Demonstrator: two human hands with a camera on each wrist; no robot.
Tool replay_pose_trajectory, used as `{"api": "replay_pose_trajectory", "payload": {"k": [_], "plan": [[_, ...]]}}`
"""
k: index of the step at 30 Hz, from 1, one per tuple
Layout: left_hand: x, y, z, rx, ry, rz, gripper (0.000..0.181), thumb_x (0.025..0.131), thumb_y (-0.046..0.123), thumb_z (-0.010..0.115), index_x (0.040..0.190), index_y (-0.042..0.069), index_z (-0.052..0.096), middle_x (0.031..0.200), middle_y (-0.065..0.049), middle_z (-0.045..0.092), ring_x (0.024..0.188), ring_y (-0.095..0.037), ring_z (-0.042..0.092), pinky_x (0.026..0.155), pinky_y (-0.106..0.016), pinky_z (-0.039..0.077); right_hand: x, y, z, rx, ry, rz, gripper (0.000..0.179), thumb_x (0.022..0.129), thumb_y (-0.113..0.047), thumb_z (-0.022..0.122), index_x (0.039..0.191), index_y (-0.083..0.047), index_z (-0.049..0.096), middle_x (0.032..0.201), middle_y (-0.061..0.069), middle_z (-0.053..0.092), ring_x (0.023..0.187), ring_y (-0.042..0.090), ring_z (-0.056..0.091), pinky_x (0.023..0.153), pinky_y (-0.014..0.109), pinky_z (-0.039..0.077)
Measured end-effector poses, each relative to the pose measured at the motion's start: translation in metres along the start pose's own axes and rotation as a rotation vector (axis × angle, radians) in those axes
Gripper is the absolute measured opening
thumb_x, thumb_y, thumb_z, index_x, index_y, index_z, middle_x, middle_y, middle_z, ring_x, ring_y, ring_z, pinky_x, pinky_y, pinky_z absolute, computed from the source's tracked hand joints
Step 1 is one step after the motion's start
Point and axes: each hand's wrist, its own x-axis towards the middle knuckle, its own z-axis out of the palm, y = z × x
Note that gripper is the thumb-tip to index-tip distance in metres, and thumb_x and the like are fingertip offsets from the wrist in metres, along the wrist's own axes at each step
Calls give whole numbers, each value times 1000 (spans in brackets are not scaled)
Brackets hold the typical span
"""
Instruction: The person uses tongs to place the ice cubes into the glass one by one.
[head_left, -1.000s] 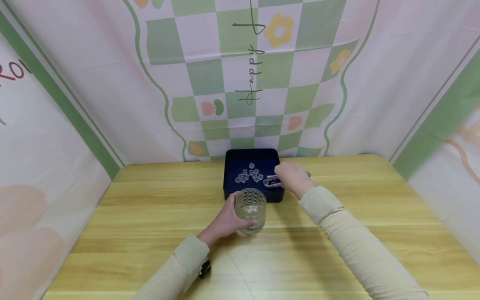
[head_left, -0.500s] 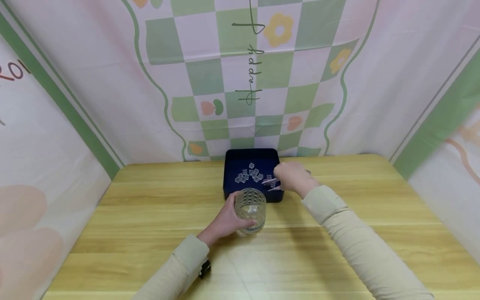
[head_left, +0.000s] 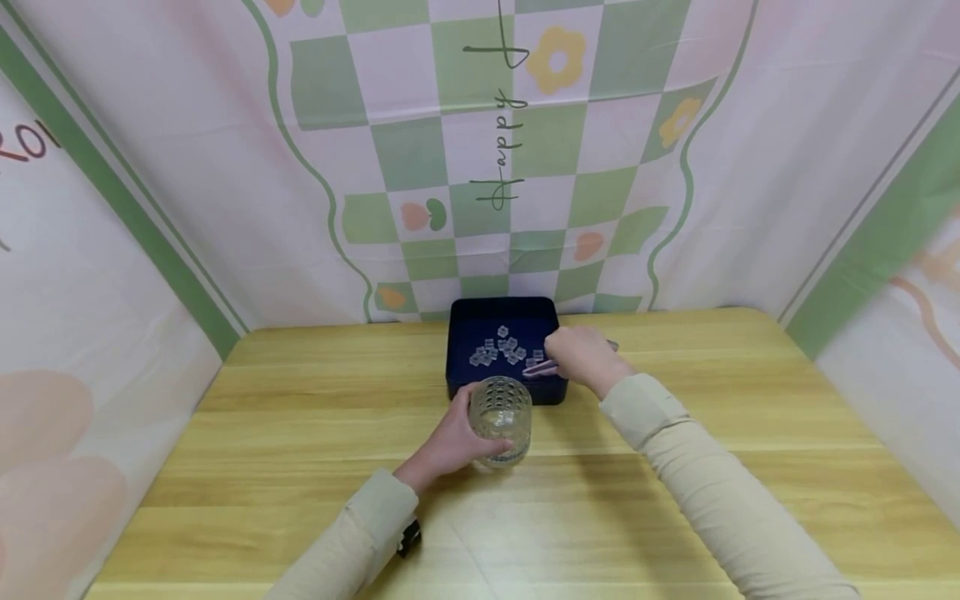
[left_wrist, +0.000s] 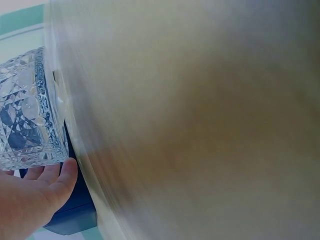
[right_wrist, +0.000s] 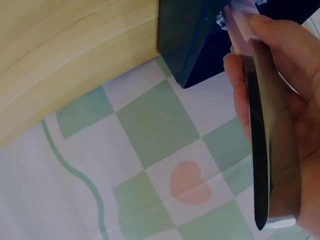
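The left hand holds a clear, bumpy glass. Its thumb goes around the near side and its fingers are on the other side, so the hand is spread about as wide as the glass. The glass stands upright, just to the right of the left palm.

The right hand is curled up around shiny tongs. The thumb pushes on one arm of the tongs and the fingers push on the other, so the two arms are squeezed close together. I can't tell if the tips have hold of anything.

This hand is over the right edge of a dark blue box. The box sits just past the left hand and the glass. Lots of little clear cubes lie in it, to the left of the right hand, and a couple are right near the tips of the tongs.

Under both hands is a yellow wooden table. Past them hangs a green and white checked cloth.
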Motion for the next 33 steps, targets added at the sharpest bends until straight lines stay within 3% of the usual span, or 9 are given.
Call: {"api": "replay_pose_trajectory", "payload": {"k": [11, 19, 25, 33], "plan": [[0, 0, 0, 10, 3, -2, 103, 70, 37, 84, 148, 11, 22, 147, -13, 37, 132, -31, 42, 108, -54, 37, 0, 4, -2, 24, -43, 24, 26, 75, -6, 76, 62, -10, 53, 67, 4, 60, 61, 19, 54, 56, 36, 48], [0, 0, 0, 10, 1, 1, 103, 70, 38, 84, 148, 11, 23, 146, -13, 38, 131, -31, 42, 108, -54, 38, -3, 4, -13, -3, -48, 60, 22, 73, -10, 79, 67, -8, 58, 72, 6, 63, 64, 22, 59, 59, 40, 52], [-1, 0, -1, 13, -3, -2, 103, 70, 39, 84, 148, 12, 22, 147, -13, 37, 132, -31, 42, 108, -54, 38, 0, 1, -10, -24, -103, 77, 20, 75, -12, 78, 70, -8, 59, 75, 7, 66, 67, 23, 62, 60, 41, 54], [-1, 0, 0, 9, -6, 4, 103, 71, 39, 84, 148, 11, 22, 147, -13, 37, 132, -31, 42, 107, -53, 38, 2, -5, -9, -17, -95, 99, 18, 75, -8, 77, 69, -7, 60, 77, 10, 68, 68, 25, 63, 60, 42, 54]]}}
